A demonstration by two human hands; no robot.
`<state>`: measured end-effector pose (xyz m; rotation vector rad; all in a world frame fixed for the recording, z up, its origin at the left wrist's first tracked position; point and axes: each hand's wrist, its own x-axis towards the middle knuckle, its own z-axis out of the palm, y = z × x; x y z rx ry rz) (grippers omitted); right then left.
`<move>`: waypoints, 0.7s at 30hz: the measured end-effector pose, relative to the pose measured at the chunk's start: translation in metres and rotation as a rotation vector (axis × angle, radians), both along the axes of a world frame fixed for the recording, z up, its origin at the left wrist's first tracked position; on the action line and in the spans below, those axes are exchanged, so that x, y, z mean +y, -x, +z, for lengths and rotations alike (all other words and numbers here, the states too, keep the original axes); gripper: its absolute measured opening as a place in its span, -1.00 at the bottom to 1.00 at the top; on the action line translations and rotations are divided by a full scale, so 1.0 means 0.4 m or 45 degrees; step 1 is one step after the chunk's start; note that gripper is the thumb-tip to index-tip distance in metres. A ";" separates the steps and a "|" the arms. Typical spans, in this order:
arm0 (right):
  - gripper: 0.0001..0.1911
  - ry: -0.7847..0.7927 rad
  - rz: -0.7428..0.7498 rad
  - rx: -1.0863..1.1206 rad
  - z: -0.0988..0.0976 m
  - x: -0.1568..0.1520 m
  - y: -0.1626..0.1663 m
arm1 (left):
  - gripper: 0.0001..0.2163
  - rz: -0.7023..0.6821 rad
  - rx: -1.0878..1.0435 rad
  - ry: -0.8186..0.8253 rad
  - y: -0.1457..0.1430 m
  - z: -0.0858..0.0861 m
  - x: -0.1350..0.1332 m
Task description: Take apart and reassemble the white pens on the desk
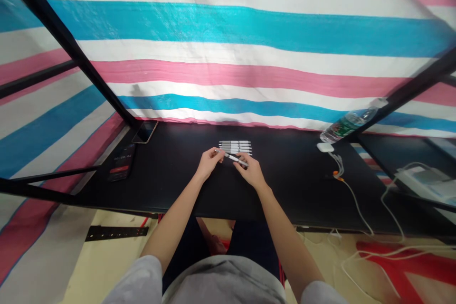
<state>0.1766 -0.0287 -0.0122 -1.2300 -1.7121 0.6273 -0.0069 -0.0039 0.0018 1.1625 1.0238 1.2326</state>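
The left hand (210,164) and the right hand (251,171) both pinch one white pen (233,158), just in front of a neat row of pens (235,147) on the black desk (285,190). If fingers slip, the pen could fall and bump the row. Far right of the row, a plastic water bottle (349,124) lies tilted, seeming to hold water.

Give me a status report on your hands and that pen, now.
Left hand, right hand: both on one white pen. Row of matching pens just beyond, on the black desk.
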 end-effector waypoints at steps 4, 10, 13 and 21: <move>-0.76 0.183 0.043 0.265 0.004 0.005 -0.004 | -0.69 0.021 -0.072 0.043 0.000 -0.003 0.003; -0.68 0.340 0.042 0.793 0.009 0.020 -0.017 | -0.68 0.034 -0.198 0.112 0.000 -0.003 0.005; -0.63 0.378 -0.019 0.922 -0.001 0.027 -0.020 | -0.68 0.005 -0.189 0.122 0.000 -0.001 0.003; -0.63 0.457 -0.109 0.976 -0.001 0.026 -0.022 | -0.67 0.012 -0.101 0.118 -0.002 0.010 -0.002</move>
